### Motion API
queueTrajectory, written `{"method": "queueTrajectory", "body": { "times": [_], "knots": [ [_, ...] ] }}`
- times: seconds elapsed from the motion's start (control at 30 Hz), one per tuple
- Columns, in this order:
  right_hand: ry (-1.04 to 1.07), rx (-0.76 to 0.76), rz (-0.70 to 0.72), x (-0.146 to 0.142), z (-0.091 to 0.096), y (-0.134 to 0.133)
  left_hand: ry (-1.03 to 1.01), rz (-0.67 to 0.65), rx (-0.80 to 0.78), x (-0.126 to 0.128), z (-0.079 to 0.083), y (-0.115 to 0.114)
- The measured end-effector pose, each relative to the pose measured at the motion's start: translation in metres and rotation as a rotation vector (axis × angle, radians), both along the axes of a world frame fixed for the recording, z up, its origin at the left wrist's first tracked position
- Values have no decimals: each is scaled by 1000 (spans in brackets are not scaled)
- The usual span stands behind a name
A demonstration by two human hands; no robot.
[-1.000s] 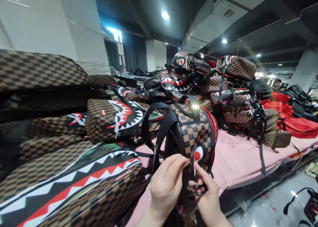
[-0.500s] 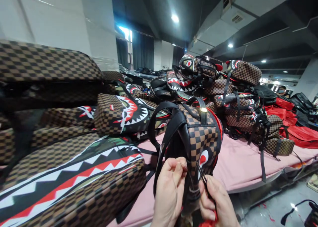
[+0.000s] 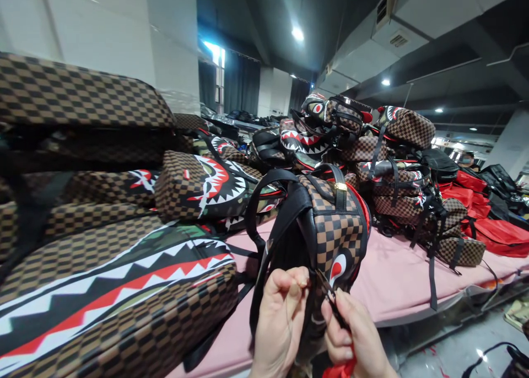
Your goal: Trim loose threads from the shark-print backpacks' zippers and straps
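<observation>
From my remote post I have the backpack (image 3: 330, 223) upright, slightly tilted, at the near side of the bench (image 3: 397, 273); its base is hidden. Body: brown-and-black check, smooth leather-like finish, rounded top, red edging along one side, a printed red-and-white eye low on the panel. Straps (image 3: 285, 207): black, arching in loose loops toward my left.

Left hand (image 3: 279, 312): fingers together at the tips, beside the backpack's edge; cannot tell whether a thread lies between them. Right hand (image 3: 355, 325): fingers clamped on a slim, dark, pointed tool (image 3: 329, 293), its tip close to the check panel. Soft, crumpled red material (image 3: 343, 368) below the right palm.

Bench surface: matte pink sheet, lightly creased. To the left, a boxy big bag (image 3: 124, 301) with a zigzag tooth print; beyond the backpack, a heap (image 3: 400, 190) of checked bags; farther right, glossy red bags (image 3: 502, 237).
</observation>
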State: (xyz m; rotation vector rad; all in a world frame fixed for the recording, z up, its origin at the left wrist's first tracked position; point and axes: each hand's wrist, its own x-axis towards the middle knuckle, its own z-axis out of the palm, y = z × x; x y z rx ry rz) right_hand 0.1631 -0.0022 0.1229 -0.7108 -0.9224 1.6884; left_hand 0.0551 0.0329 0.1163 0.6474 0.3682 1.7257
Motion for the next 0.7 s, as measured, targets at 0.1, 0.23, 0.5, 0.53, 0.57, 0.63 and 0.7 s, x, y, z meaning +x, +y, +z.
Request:
{"method": "queueTrajectory", "body": {
  "times": [0.1,0.23,0.5,0.53,0.57,0.63,0.7],
  "knots": [
    [2,-11,-4,-1,3,0,39,14,21,-1,-1,-1],
    [18,-9,-7,-2,2,0,73,30,76,-1,-4,0],
    [-12,11,-49,-2,-1,-3,73,3,129,-2,-9,0],
    [-15,17,-51,-2,-1,-3,76,1,129,-2,-9,0],
    [-18,24,-54,-3,-1,-2,79,-2,127,-2,-9,-1],
    [-18,46,-62,-3,-2,0,82,-3,122,-2,-10,-1],
    [-12,71,-58,-4,-4,1,87,-1,119,-2,-10,-1]
  ]
}}
